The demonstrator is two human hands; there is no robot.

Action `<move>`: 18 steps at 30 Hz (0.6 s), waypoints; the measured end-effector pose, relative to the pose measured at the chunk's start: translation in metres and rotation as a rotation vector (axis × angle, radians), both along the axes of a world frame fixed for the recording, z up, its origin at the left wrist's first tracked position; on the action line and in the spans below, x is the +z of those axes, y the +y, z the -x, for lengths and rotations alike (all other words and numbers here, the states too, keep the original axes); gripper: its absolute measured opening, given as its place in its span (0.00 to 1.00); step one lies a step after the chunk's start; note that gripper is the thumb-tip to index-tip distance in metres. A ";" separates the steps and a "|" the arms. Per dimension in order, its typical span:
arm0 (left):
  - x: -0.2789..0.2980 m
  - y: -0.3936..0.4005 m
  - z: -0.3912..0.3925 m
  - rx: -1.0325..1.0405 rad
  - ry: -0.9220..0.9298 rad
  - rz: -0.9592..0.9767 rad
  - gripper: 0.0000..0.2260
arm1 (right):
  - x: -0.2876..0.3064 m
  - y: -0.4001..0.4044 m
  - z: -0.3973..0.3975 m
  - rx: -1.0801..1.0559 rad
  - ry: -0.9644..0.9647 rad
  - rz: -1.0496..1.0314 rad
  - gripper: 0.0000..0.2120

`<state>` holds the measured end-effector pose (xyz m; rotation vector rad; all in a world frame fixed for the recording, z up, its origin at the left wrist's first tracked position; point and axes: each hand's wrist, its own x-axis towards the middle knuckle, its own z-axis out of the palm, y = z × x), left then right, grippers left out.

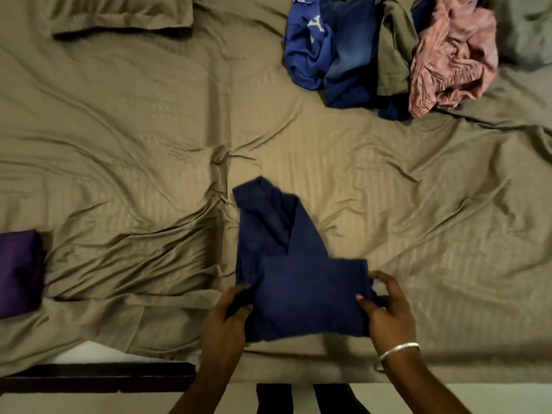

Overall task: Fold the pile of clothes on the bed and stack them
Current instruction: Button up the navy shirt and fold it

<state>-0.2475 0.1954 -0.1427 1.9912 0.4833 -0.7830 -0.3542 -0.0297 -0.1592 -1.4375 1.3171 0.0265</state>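
A dark navy garment [286, 273] lies partly folded on the bed near its front edge, its near end doubled over and a narrower part reaching away from me. My left hand [224, 321] grips the left side of the folded part. My right hand [388, 309] pinches its right edge, a silver bangle on that wrist. A pile of unfolded clothes [388, 49] sits at the far right: blue pieces, an olive one and a crumpled pink one. A folded purple garment [18, 270] lies at the left edge.
The bed is covered by a wrinkled tan sheet [134, 159]. A tan pillow [119, 13] lies at the far left and another pillow [525, 28] at the far right. The dark bed frame [95, 375] shows at the lower left.
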 end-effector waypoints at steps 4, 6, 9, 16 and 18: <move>0.033 0.001 -0.017 0.366 0.258 0.120 0.08 | 0.020 -0.021 -0.008 -0.158 -0.121 -0.551 0.02; 0.045 -0.009 -0.036 0.489 0.311 0.224 0.05 | 0.033 -0.033 -0.022 -0.051 -0.277 -0.738 0.28; 0.042 -0.025 -0.078 0.470 0.295 0.353 0.07 | 0.024 -0.040 -0.055 0.266 -0.261 -0.524 0.41; -0.051 -0.063 -0.138 -0.027 -0.172 -0.156 0.13 | -0.055 -0.030 -0.136 0.253 0.157 0.148 0.29; -0.072 -0.073 -0.144 -0.107 -0.256 -0.380 0.16 | -0.067 -0.019 -0.149 0.130 0.047 0.128 0.36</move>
